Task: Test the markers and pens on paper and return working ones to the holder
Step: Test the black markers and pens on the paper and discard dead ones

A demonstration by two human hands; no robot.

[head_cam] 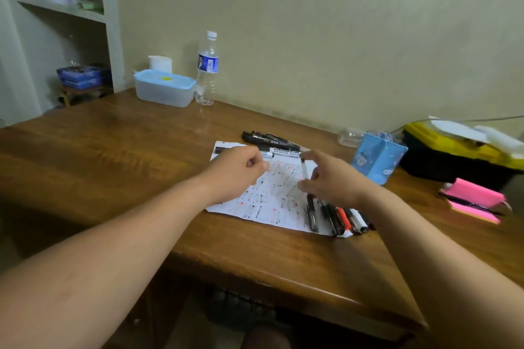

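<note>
The right hand [330,180] pinches a clear pen [304,170] over the scribbled paper [269,201]. The left hand [239,171] is curled, perhaps round its cap. Stroke lightly on a blank patch. The blue holder [378,157] sits at the paper's two o'clock.

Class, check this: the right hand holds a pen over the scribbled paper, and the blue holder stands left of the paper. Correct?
No. The head view shows the blue holder standing right of the paper, not left. The right hand does hold a pen over it.
</note>
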